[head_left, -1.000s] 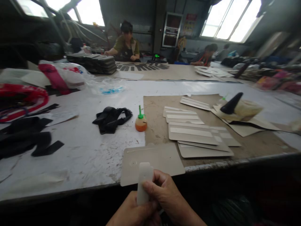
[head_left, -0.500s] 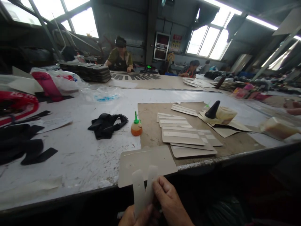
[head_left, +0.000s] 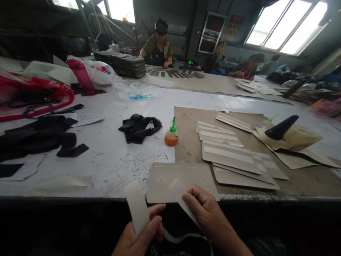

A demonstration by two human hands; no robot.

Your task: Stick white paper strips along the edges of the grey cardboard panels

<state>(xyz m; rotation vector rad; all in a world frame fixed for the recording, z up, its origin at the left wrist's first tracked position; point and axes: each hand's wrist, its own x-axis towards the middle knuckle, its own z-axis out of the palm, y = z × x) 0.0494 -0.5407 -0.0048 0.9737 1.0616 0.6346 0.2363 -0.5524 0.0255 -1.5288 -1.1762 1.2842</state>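
My left hand (head_left: 145, 233) pinches a pale strip (head_left: 137, 206) that stands up from the fingers, its index finger stretched to the right. Between the thumb and fingers of my right hand (head_left: 204, 206) is another pale strip (head_left: 181, 199), tilted to the left. Both hands are in front of the table's near edge, apart from each other. Just behind them a beige card panel (head_left: 183, 176) with small holes lies at the edge. More panels with pale strips on them (head_left: 229, 153) are spread on brown paper (head_left: 186, 142) to the right.
A squeeze bottle (head_left: 172, 137) with a green nozzle stands behind the panel. Black fabric (head_left: 138, 129) lies left of it, more black strips (head_left: 53, 137) farther left. At right a black cone-shaped object (head_left: 282, 127) leans on a yellowish block. Two people work across the table.
My hands have moved apart, and the two strips, close together before, are now separated, one in each hand. The view has shifted, so table items appear farther right.
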